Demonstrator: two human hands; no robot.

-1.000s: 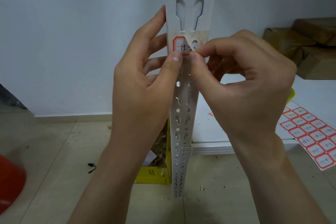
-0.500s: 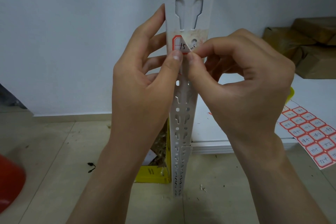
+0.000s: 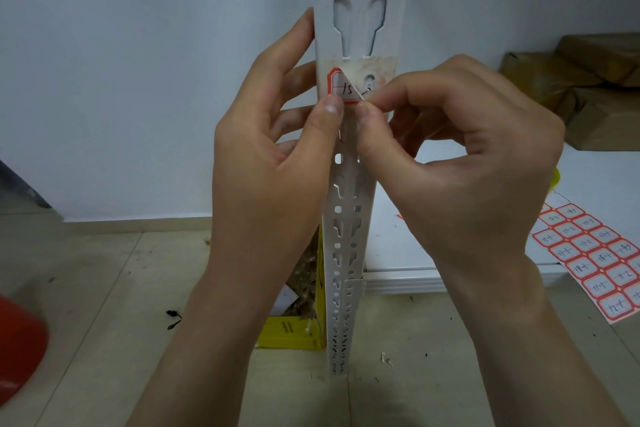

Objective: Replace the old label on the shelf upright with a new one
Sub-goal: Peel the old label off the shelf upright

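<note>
- White slotted shelf upright (image 3: 349,204) stands right in the middle of everything, foot down on a grubby tiled floor (image 3: 104,281) that's got bits of debris scattered about.
- The old label (image 3: 341,87), red border with handwriting on it, is stuck on the upright's face just below the two big keyhole slots. Its right part is peeled up and folded over, and there's a stained patch of leftover glue on the metal beside it.
- Left hand (image 3: 273,163) is wrapped round the upright from the left, fingers curled behind it, thumb pressed on the front just under the label.
- Right hand (image 3: 460,163) comes in from the right, thumb and forefinger pinched tight on the lifted flap of the label, other fingers curled in.
- Behind the upright: plain pale wall (image 3: 138,62).
- Right of the upright there's a low white board (image 3: 408,253) with a sheet of new labels (image 3: 595,256) half hanging off its edge, and brown cardboard packages (image 3: 588,87) stacked further back.
- A yellow box (image 3: 294,333) of shavings sits at the upright's foot on the left. Something red and blurry (image 3: 17,347) way off left, can't tell what.
</note>
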